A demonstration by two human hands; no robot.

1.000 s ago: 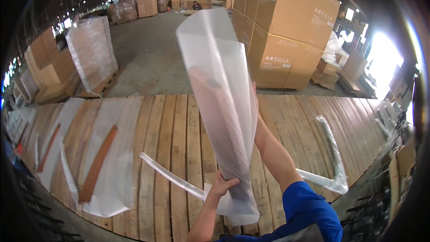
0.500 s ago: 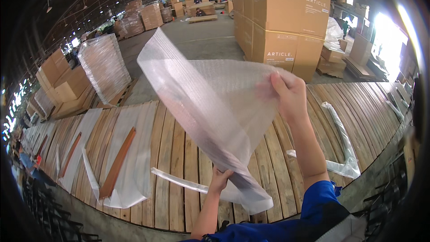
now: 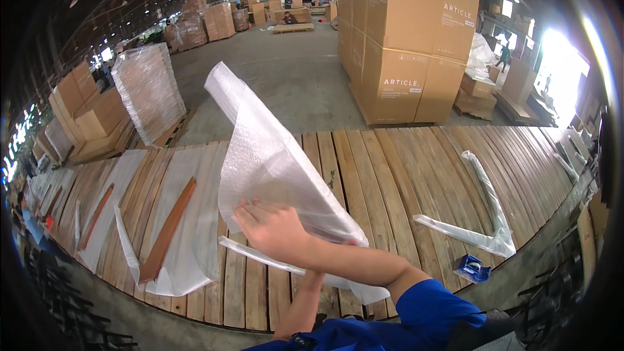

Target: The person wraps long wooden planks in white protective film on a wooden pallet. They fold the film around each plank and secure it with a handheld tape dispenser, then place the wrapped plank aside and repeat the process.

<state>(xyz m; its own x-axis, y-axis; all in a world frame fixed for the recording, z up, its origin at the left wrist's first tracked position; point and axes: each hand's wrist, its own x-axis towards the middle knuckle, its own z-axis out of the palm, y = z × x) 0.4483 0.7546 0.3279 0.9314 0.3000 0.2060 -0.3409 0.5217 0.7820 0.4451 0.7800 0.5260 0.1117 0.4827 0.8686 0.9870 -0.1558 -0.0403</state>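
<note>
Work surface: a long bench of pale wooden planks point(image 3: 390, 175) is running across the whole view, its boards bending toward the rim. Held item: a translucent white bubble-wrap sheet point(image 3: 266, 156) is standing up off the bench near its middle, one corner pointing high toward the back and its lower edge trailing down onto the planks in front of the person. The right hand point(image 3: 270, 231) is reaching across from the lower right in a blue sleeve, its fingers curled and pinching the sheet's left lower edge. The left hand is lying behind the right forearm and the sheet, only its forearm showing, so I cannot tell how its fingers are set. To the left, a long reddish-brown wooden slat point(image 3: 169, 231) is lying on a second flat sheet of clear wrap point(image 3: 195, 221); another slat on wrap is lying farther left. To the right, a long part wrapped in white bubble film point(image 3: 487, 201) is lying on the planks, meeting a second wrapped length at a corner near the front edge. A blue tape dispenser point(image 3: 473, 268) is sitting just below that corner, on the bench's front rim. Room: a large warehouse with a grey concrete floor point(image 3: 286, 84), tall stacks of brown cardboard cartons point(image 3: 409, 45) behind the bench, a film-wrapped pallet load point(image 3: 148, 91) at left, and bright daylight entering at right.
</note>
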